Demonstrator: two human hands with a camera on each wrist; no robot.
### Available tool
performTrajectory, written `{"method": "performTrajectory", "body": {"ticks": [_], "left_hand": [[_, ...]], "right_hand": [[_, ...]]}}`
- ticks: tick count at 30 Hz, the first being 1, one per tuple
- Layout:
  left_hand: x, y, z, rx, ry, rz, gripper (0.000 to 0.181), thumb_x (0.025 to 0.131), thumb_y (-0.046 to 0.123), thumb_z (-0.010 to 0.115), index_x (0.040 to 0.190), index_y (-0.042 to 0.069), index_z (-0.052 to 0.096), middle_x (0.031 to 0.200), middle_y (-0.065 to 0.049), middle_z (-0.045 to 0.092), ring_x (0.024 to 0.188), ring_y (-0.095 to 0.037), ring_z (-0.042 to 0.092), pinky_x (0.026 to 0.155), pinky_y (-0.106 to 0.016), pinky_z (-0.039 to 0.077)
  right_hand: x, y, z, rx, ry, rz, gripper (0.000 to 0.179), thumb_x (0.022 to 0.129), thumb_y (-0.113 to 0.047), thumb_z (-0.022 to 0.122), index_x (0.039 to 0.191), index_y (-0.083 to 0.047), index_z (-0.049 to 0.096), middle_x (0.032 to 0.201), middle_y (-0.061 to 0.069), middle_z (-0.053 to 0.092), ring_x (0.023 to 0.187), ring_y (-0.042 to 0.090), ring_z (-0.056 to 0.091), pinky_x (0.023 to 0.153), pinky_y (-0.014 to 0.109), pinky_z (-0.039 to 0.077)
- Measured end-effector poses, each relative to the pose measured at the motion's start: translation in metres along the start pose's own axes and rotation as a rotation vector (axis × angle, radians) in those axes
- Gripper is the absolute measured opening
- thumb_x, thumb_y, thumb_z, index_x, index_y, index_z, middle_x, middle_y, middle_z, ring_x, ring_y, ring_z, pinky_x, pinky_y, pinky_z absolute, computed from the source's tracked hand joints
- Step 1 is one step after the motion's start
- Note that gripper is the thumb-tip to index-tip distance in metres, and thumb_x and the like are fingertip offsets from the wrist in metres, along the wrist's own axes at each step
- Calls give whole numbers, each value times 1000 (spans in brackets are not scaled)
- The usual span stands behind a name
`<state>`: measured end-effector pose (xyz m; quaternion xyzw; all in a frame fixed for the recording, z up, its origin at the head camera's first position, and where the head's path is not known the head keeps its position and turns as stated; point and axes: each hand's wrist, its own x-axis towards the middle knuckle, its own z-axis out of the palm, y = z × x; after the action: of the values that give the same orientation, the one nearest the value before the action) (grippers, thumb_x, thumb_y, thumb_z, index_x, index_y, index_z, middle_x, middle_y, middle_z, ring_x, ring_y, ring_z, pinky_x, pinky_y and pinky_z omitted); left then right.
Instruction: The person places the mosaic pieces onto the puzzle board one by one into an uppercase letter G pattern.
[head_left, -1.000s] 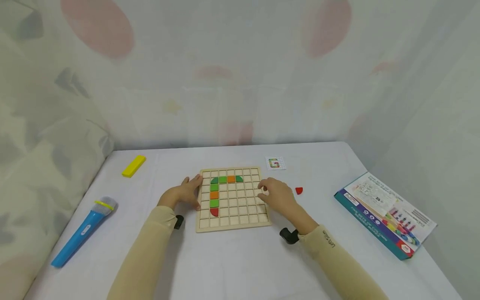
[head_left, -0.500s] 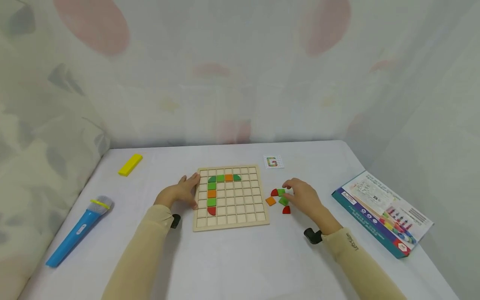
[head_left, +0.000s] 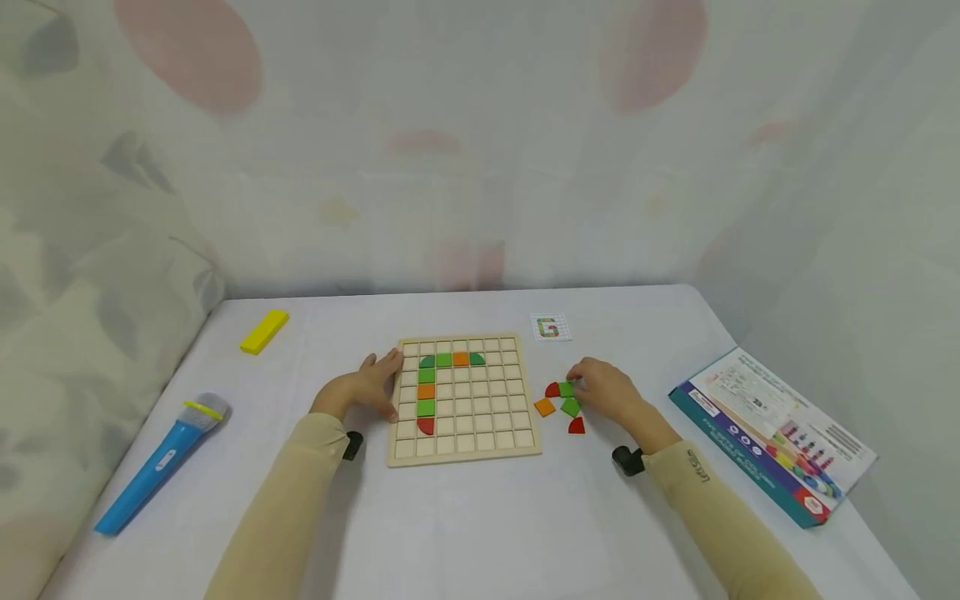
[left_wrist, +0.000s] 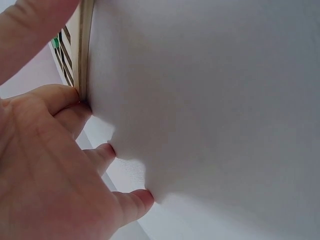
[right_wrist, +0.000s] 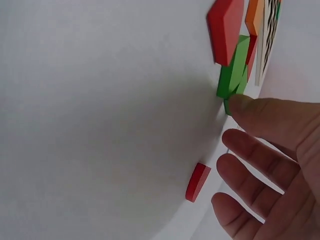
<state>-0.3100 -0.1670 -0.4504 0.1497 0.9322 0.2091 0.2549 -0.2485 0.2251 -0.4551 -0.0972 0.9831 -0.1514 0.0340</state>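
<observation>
left hand point(head_left: 358, 392) spread wide, fingers against the left edge of the wooden grid board point(head_left: 480, 410), which lies mid-surface point(head_left: 465, 533). right hand point(head_left: 611, 392), partly curled, is right of the board, thumb and forefinger pinching a green tile point(head_left: 566, 389) just beside a red quarter-round point(head_left: 552, 390).

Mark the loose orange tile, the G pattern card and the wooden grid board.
Loose orange tile point(head_left: 544, 407), head view: middle of its top face.
G pattern card point(head_left: 551, 327), head view: its printed face.
Wooden grid board point(head_left: 462, 406), head view: a bare cell.
</observation>
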Motion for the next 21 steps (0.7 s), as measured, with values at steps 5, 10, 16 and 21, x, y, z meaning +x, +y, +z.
{"method": "performTrajectory", "body": {"ticks": [5,10,16,21], "left_hand": [[-1,2,1,-4,1,5,112,64,16,81,149,8,9,155,-9,-2,137,-43,-9,102,-68,5],[-2,4,1,-3,-3,8,112,64,17,81,149,8,8,155,-10,-3,137,-43,-10,102,-68,4],[-2,3,2,-8,5,-3,114,63,16,82,149,9,8,155,-8,-3,137,-41,-10,102,-68,4],[-1,1,2,-18,5,-6,116,61,16,84,149,9,8,155,-8,-3,137,-41,-11,103,-67,3]], "right_hand": [[3,2,1,35,-27,-15,23,81,-6,66,103,-6,68,102,5,63,94,23,57,87,41,49],[4,2,2,43,-45,-17,20,80,-8,69,101,-7,68,98,4,63,90,20,57,85,39,50],[6,-1,2,53,-51,-32,22,80,-8,70,101,-6,67,100,4,63,92,21,58,85,39,49],[10,-4,2,12,-78,-24,24,80,-10,70,103,-7,68,99,3,63,88,18,57,82,37,50]]}}
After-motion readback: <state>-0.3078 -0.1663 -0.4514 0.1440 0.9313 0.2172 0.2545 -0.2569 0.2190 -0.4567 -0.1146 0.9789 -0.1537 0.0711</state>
